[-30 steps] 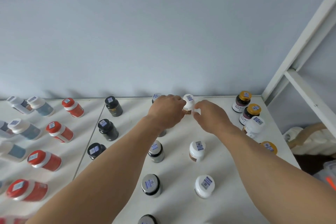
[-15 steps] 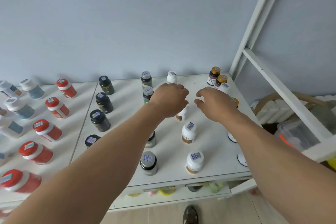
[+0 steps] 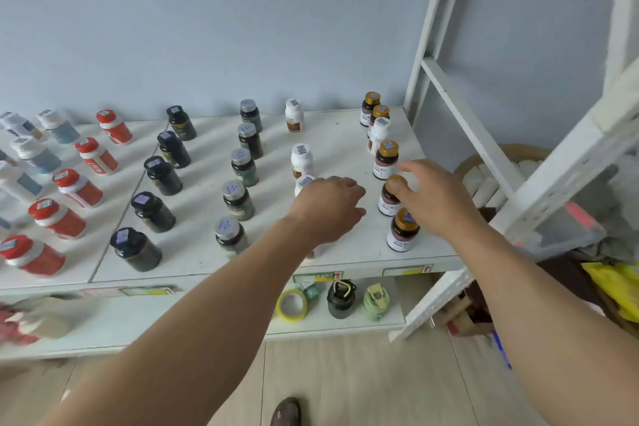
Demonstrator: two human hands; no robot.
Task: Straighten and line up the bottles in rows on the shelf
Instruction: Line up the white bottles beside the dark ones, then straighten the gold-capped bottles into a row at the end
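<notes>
Both hands are drawing nearer; right hand (image 3: 436, 201) grip is closing on a gold-capped bottle (image 3: 391, 198), left hand (image 3: 328, 207) grip loosely curled, holding nothing.

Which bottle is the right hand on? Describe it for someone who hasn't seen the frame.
Start at the white shelf and its right-edge column of gold-capped bottles. The right hand touches the second bottle from the front: dark, white label, its gold cap under the thumb, unlike its uncovered neighbours.
</notes>
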